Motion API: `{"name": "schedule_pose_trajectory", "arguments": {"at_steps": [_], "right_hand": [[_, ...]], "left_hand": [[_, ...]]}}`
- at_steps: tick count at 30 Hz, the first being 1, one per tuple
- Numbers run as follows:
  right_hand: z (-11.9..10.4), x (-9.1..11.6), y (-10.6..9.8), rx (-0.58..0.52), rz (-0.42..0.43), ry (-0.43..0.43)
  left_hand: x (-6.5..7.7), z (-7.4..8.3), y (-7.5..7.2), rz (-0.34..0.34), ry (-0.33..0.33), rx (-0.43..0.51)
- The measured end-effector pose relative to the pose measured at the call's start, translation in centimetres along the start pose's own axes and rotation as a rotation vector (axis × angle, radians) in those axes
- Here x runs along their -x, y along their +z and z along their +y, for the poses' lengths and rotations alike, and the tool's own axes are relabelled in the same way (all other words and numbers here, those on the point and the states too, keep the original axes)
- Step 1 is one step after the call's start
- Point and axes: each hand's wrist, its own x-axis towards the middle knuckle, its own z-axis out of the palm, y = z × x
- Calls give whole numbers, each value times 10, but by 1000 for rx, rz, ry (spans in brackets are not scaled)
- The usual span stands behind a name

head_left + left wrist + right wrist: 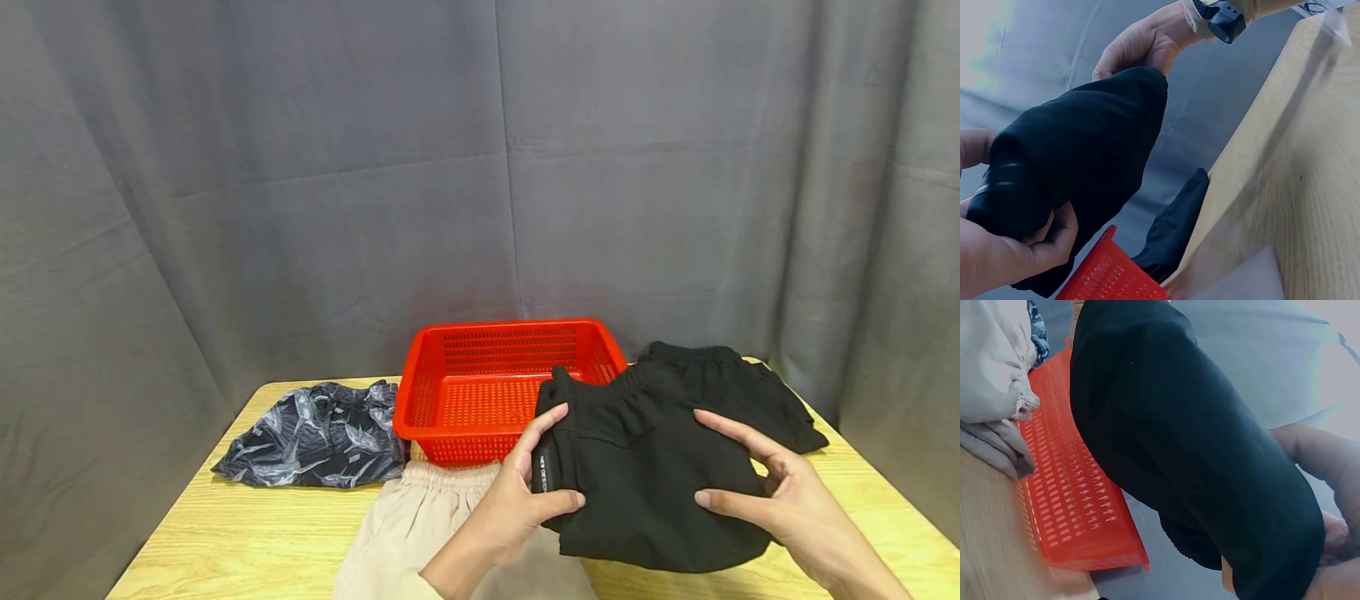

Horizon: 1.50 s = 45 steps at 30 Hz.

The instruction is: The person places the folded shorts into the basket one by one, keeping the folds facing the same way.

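While the half-closed left hand [517, 492] pinches one side of the folded black fabric garment [652, 467] (white lettering [545, 473] shows there), the right hand [802, 500], similarly bent, grips the other, above the pale wooden table [255, 533] near the red perforated plastic basket [450, 450].

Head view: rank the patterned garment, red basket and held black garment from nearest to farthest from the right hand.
1. Held black garment: touching, in the right hand's grip.
2. Red basket: to the left, farther forward.
3. Patterned garment: far left, past the basket.
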Motion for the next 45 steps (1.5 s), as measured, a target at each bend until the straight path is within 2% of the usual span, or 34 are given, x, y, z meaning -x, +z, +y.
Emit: {"name": "schedule_pose_trajectory", "arguments": {"at_steps": [7,15,23,29,35,45], "right_hand": [[-2,-6,6,-2,17,27],[-5,-15,11,-169,-6,-3],[-6,-21,16,-155,-24,-25],[-7,-27,17,-87,-9,-26],[-9,-32,20,-124,-37,-34],[-8,-40,25,-102,-37,-35]], "left_hand": [[2,4,-5,-2,19,-1],[5,8,-10,11,34,-11],[6,12,-17,35,14,-2],[6,15,-20,37,31,-7],[8,17,-23,68,30,-43],[10,21,-31,78,35,-60]]}}
